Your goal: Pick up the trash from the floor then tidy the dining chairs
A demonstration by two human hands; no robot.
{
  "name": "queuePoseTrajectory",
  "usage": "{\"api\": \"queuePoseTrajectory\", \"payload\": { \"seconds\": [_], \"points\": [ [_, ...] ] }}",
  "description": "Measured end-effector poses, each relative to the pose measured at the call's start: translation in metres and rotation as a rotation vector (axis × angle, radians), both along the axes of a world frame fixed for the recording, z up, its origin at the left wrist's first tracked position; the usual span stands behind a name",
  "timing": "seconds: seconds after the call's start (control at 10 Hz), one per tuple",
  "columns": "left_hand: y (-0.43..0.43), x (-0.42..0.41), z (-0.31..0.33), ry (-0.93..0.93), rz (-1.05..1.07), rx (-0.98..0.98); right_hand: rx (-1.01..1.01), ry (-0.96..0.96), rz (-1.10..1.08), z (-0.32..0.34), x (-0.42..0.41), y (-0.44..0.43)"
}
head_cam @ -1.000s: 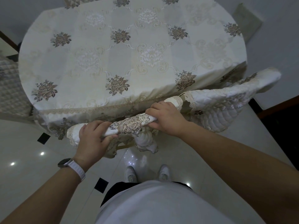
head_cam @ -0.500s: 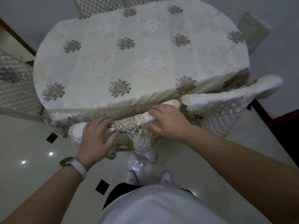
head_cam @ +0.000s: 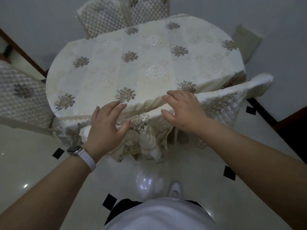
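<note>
Beneath the left hand (head_cam: pixel 106 125) and right hand (head_cam: pixel 185 112), both spread, lies the chair back (head_cam: pixel 140 121).

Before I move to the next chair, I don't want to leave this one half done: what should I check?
1. Left hand not gripping the near chair: ok, fingers spread.
2. Right hand free: ok, open above the chair top.
3. Near chair tucked in: ok, its back meets the tablecloth edge.
4. Right chair squared up: not ok, it looks angled.
5. Floor free of trash: cannot tell, only part shows.
</note>
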State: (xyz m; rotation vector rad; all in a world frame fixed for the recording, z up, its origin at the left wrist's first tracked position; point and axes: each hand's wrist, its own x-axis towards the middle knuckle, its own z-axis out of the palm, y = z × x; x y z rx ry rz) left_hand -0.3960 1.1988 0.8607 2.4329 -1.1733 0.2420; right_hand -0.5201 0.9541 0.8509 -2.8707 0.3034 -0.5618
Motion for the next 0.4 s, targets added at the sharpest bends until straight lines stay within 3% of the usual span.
{"api": "queuePoseTrajectory", "payload": {
  "seconds": [0.2, 0.4],
  "points": [
    [0.045, -0.016, 0.017, -0.017, -0.086, -0.072, -0.057, 0.013, -0.102, 0.021, -0.038, 0.056],
    [0.145, -0.031, 0.009, -0.048, -0.176, -0.108, -0.089, 0.005, -0.215, 0.031, -0.081, 0.166]
  ]
}}
